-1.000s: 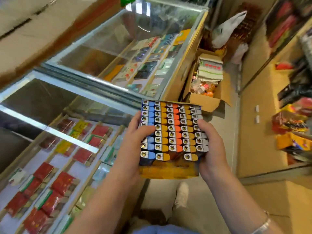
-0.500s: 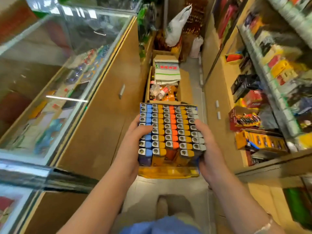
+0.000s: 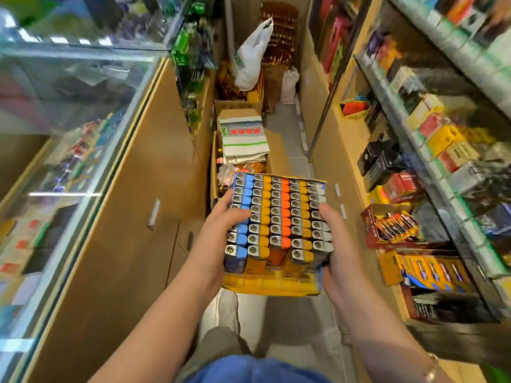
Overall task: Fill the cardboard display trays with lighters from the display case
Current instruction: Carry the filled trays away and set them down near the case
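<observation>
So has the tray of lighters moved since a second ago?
Yes. The tray of lighters, held by the left hand and right hand, has been carried away from the glass display case into the aisle, toward the open cardboard box on the floor.

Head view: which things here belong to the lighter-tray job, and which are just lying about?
Job:
- cardboard display tray, gripped by left hand and right hand
- lighters filling it
- glass display case

Lying about:
- open cardboard box on the floor
- white plastic bag
- shelf goods

Shop — stocked shelves (glass counter)
</observation>
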Demonstrator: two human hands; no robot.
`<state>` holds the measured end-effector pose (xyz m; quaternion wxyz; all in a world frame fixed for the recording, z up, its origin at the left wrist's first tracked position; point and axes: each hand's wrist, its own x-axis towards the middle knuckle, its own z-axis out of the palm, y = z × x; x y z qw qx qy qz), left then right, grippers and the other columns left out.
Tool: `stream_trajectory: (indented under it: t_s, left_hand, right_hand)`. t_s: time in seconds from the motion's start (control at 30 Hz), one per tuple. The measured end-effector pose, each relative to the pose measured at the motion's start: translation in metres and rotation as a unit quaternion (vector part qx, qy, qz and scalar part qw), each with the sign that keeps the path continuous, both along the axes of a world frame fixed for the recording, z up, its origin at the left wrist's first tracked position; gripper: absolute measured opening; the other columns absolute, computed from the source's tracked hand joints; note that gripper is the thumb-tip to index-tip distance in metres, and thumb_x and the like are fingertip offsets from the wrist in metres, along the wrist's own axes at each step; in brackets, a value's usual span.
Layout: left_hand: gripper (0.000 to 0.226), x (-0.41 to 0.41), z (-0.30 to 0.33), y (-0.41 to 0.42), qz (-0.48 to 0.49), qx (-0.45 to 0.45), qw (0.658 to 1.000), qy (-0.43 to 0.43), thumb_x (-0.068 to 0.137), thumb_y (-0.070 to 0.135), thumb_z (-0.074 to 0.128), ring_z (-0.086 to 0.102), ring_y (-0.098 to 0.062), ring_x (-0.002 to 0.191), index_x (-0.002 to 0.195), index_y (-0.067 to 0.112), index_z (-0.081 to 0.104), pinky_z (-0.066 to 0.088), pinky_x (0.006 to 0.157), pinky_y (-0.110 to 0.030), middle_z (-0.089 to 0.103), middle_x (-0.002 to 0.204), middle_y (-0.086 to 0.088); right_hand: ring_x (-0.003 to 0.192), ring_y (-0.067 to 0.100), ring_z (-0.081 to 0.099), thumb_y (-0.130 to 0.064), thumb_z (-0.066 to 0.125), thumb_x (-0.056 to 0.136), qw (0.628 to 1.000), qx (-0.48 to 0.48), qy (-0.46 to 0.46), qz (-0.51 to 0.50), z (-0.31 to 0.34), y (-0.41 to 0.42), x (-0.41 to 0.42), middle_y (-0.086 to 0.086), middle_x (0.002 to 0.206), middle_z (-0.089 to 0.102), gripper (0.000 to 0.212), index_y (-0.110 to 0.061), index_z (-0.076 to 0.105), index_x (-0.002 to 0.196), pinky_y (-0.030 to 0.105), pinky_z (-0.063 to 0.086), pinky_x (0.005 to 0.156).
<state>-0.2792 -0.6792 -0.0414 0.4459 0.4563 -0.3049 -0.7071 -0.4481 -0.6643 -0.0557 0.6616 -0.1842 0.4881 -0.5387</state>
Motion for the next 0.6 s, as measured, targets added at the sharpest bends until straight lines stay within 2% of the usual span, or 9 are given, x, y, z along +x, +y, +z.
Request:
stream_trajectory:
  t_s: [0.13,0.23,0.33,0.4,0.47,0.53,0.6]
  left_hand:
    - [0.053,0.007,0.008,-0.073,-0.03,-0.016,0.999,-0.005,0.068,0.023,0.058,0.066,-0.031,0.098,0.12,0.031,0.057,0.049,0.09,-0.049,0.069,0.109,-0.008]
    - [0.05,0.012,0.015,-0.127,-0.052,-0.019,0.998,-0.006,0.071,0.02,0.059,0.066,-0.032,0.099,0.12,0.03,0.058,0.049,0.089,-0.048,0.069,0.11,-0.008]
    - [0.043,0.008,0.016,-0.173,-0.08,-0.027,0.996,-0.007,0.081,0.015,0.056,0.067,-0.028,0.094,0.123,0.025,0.056,0.054,0.081,-0.04,0.07,0.108,-0.008]
    - [0.046,-0.002,0.014,-0.201,-0.099,-0.021,0.995,0.002,0.076,0.016,0.058,0.068,-0.026,0.09,0.121,0.024,0.057,0.055,0.076,-0.037,0.07,0.107,-0.008]
    - [0.047,-0.013,0.014,-0.221,-0.102,-0.014,0.995,0.002,0.073,0.017,0.059,0.068,-0.024,0.088,0.119,0.024,0.058,0.056,0.075,-0.036,0.07,0.106,-0.009]
    - [0.039,-0.028,0.01,-0.246,-0.103,-0.009,0.995,0.006,0.08,0.013,0.056,0.069,-0.022,0.084,0.117,0.024,0.059,0.057,0.069,-0.033,0.071,0.104,-0.009]
    - [0.033,-0.044,0.005,-0.273,-0.1,0.006,0.995,0.014,0.083,0.013,0.054,0.07,-0.021,0.078,0.115,0.023,0.059,0.057,0.062,-0.03,0.072,0.099,-0.008]
  right_hand:
    - [0.087,0.022,0.07,-0.04,0.053,0.087,1.0,-0.008,0.003,-0.023,0.008,-0.066,0.007,0.009,0.099,0.073,0.035,-0.017,0.066,0.11,0.031,0.057,0.065]
    - [0.103,0.027,0.065,-0.044,0.055,0.086,0.999,-0.005,0.02,-0.043,0.01,-0.109,0.012,0.012,0.113,0.068,0.045,-0.017,0.059,0.121,0.044,0.051,0.09]
    - [0.111,0.027,0.061,-0.048,0.057,0.083,0.997,-0.008,0.029,-0.07,0.007,-0.144,0.011,0.011,0.12,0.064,0.052,-0.019,0.055,0.125,0.05,0.044,0.099]
    - [0.111,0.025,0.061,-0.05,0.059,0.081,0.995,0.003,0.033,-0.092,0.004,-0.167,0.001,0.009,0.12,0.064,0.051,-0.021,0.057,0.123,0.049,0.044,0.099]
    - [0.104,0.022,0.065,-0.05,0.06,0.08,0.994,0.014,0.025,-0.109,0.001,-0.185,-0.009,0.005,0.112,0.068,0.049,-0.022,0.06,0.12,0.043,0.05,0.089]
    - [0.09,0.017,0.069,-0.048,0.063,0.079,0.992,0.015,0.014,-0.126,-0.003,-0.21,-0.025,0.0,0.099,0.072,0.045,-0.022,0.062,0.116,0.035,0.051,0.075]
    - [0.084,0.015,0.069,-0.045,0.064,0.079,0.99,0.028,0.013,-0.138,-0.006,-0.237,-0.041,-0.002,0.092,0.072,0.041,-0.023,0.064,0.114,0.035,0.051,0.073]
